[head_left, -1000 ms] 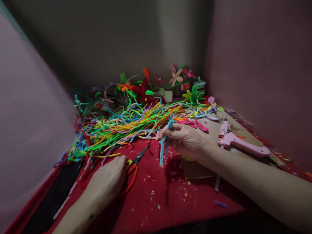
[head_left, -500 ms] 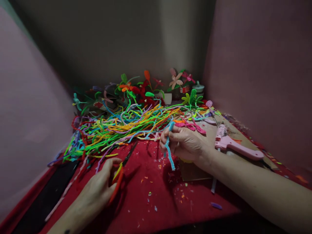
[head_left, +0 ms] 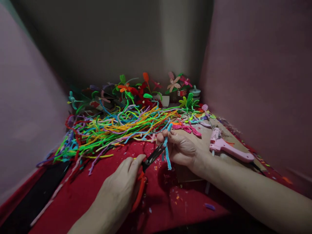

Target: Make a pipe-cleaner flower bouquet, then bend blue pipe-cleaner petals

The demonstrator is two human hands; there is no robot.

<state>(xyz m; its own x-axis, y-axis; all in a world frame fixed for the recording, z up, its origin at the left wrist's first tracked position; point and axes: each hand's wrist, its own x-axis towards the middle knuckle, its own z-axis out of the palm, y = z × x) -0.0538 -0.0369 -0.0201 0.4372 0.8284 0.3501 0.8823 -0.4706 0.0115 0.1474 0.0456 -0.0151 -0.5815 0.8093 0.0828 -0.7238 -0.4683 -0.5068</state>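
My right hand [head_left: 181, 148] pinches a light blue pipe cleaner [head_left: 167, 149], which hangs down from my fingers over the red cloth [head_left: 102, 175]. My left hand [head_left: 122, 191] grips orange-handled scissors [head_left: 146, 169], lifted off the cloth. Their black blades point up and right and reach the blue pipe cleaner just below my right fingers. Whether the blades touch it is hard to tell.
A big heap of coloured pipe cleaners [head_left: 114, 125] lies behind my hands. Finished pipe-cleaner flowers [head_left: 143, 87] stand at the back against the wall. A pink glue gun [head_left: 227, 148] lies on a cardboard sheet [head_left: 212, 133] at the right. Small clippings litter the cloth.
My left hand picked the scissors up from the cloth and brought them right, up to the blue pipe cleaner. My right hand stayed in place holding it.
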